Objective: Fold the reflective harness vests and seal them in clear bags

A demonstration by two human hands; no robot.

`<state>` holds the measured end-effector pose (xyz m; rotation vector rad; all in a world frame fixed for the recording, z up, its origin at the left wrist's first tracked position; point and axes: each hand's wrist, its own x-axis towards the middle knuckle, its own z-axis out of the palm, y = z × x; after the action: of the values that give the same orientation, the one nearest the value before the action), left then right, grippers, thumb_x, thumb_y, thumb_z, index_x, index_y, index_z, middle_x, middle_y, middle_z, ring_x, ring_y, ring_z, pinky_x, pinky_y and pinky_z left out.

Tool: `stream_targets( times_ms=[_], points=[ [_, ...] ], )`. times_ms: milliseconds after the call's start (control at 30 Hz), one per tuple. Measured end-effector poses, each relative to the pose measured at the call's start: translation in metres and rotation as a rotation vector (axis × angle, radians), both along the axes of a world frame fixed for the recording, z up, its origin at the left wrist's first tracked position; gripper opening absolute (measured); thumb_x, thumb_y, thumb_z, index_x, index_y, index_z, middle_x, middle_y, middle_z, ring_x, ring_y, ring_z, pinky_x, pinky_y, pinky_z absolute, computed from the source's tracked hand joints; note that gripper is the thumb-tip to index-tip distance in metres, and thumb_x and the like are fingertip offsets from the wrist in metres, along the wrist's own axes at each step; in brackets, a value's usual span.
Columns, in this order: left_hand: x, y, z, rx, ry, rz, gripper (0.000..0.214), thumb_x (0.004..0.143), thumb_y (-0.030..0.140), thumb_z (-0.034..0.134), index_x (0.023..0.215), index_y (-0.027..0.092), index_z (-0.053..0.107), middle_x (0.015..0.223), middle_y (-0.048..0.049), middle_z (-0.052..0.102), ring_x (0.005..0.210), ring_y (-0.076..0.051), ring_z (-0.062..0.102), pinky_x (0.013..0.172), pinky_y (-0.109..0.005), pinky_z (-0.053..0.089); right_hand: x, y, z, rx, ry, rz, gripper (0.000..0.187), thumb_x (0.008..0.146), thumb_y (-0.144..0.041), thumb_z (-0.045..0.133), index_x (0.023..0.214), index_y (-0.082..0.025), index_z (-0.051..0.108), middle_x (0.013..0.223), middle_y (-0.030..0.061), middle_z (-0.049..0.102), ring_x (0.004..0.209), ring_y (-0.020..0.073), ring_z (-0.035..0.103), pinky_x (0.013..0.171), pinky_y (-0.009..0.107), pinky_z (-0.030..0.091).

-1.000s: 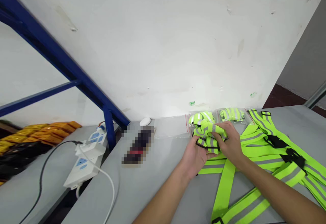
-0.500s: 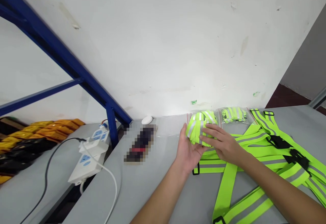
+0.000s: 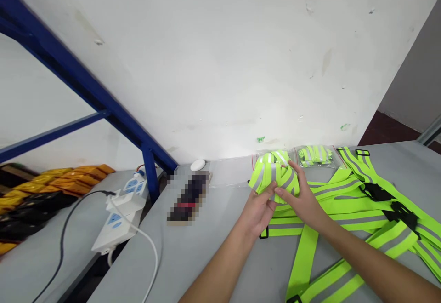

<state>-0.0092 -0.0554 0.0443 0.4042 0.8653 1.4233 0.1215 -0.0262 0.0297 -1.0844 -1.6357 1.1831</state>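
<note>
A rolled-up reflective vest (image 3: 273,179), its neon-yellow straps striped with silver, is held between my two hands above the table. My left hand (image 3: 259,212) grips it from below and the left, thumb on the near face. With fingers along its right side and the thumb at the lower front, my right hand (image 3: 303,199) closes on it too. Just behind lies a similar roll in a clear zip bag (image 3: 275,156), partly covered by the held one. More loose reflective straps (image 3: 347,218) with black buckles spread beneath and right of my right hand.
A second bagged roll (image 3: 314,155) lies by the wall, and a flat clear bag (image 3: 231,172) lies to the left. Farther left are a white oval object (image 3: 197,164), a blurred-out item (image 3: 188,199), power strips (image 3: 122,215) with cables, and a blue metal frame (image 3: 149,169).
The vest roll has been turned and tilted in my hands. My right hand has shifted from lying over its front to gripping its right side, and my left thumb has come to the front.
</note>
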Motion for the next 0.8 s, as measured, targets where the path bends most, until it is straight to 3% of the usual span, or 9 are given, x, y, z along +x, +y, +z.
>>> stream_targets(
  times_ms=[67, 133, 233, 433, 567, 800],
  points=[
    [0.001, -0.001, -0.004, 0.002, 0.0, -0.008, 0.04, 0.067, 0.015, 0.081, 0.105, 0.019, 0.069, 0.088, -0.0025, 0.073, 0.087, -0.016, 0.067, 0.079, -0.023, 0.051, 0.003, 0.001, 0.01, -0.166, 0.057, 0.055, 0.071, 0.075, -0.049, 0.071, 0.136, -0.027, 0.043, 0.124, 0.0098, 0.062, 0.116, 0.0302, 0.058, 0.094, 0.051, 0.05],
    [0.002, -0.002, -0.007, 0.006, 0.02, -0.038, 0.04, 0.066, 0.017, 0.082, 0.104, 0.02, 0.069, 0.082, -0.0017, 0.072, 0.087, -0.017, 0.067, 0.08, -0.025, 0.051, 0.007, 0.002, 0.019, -0.237, 0.152, 0.13, 0.064, 0.07, -0.046, 0.076, 0.126, -0.026, 0.054, 0.112, 0.0073, 0.069, 0.106, 0.029, 0.064, 0.092, 0.049, 0.052],
    [0.001, -0.003, -0.01, 0.034, 0.06, -0.086, 0.037, 0.067, 0.024, 0.082, 0.101, 0.019, 0.069, 0.084, -0.0039, 0.072, 0.091, -0.019, 0.067, 0.083, -0.028, 0.05, 0.011, 0.002, 0.025, -0.266, 0.263, 0.2, 0.057, 0.065, -0.044, 0.08, 0.115, -0.024, 0.061, 0.106, 0.0061, 0.071, 0.102, 0.0273, 0.066, 0.092, 0.047, 0.052],
    [0.003, -0.001, -0.01, 0.11, 0.235, -0.074, 0.041, 0.069, 0.037, 0.08, 0.103, 0.018, 0.066, 0.1, -0.0064, 0.071, 0.094, -0.019, 0.066, 0.079, -0.026, 0.049, 0.006, 0.003, 0.014, -0.352, 0.429, 0.18, 0.06, 0.062, -0.044, 0.083, 0.112, -0.022, 0.058, 0.103, 0.0072, 0.072, 0.098, 0.0262, 0.067, 0.091, 0.047, 0.051],
    [0.013, -0.001, -0.013, 0.046, 0.334, 0.016, 0.047, 0.075, 0.044, 0.073, 0.113, 0.022, 0.058, 0.106, -0.0055, 0.069, 0.095, -0.019, 0.065, 0.076, -0.026, 0.049, 0.002, 0.0, 0.014, -0.332, 0.438, 0.062, 0.057, 0.063, -0.044, 0.082, 0.109, -0.023, 0.057, 0.102, 0.0068, 0.072, 0.098, 0.0272, 0.066, 0.089, 0.045, 0.051],
    [0.021, -0.006, -0.004, 0.182, 0.351, 0.089, 0.054, 0.079, 0.041, 0.07, 0.126, 0.024, 0.051, 0.125, -0.0085, 0.06, 0.122, -0.024, 0.052, 0.099, -0.03, 0.041, 0.009, -0.003, 0.02, -0.101, 0.294, -0.035, 0.041, 0.071, -0.043, 0.077, 0.101, -0.024, 0.056, 0.091, 0.0031, 0.069, 0.086, 0.0234, 0.066, 0.074, 0.036, 0.055]
  ],
)
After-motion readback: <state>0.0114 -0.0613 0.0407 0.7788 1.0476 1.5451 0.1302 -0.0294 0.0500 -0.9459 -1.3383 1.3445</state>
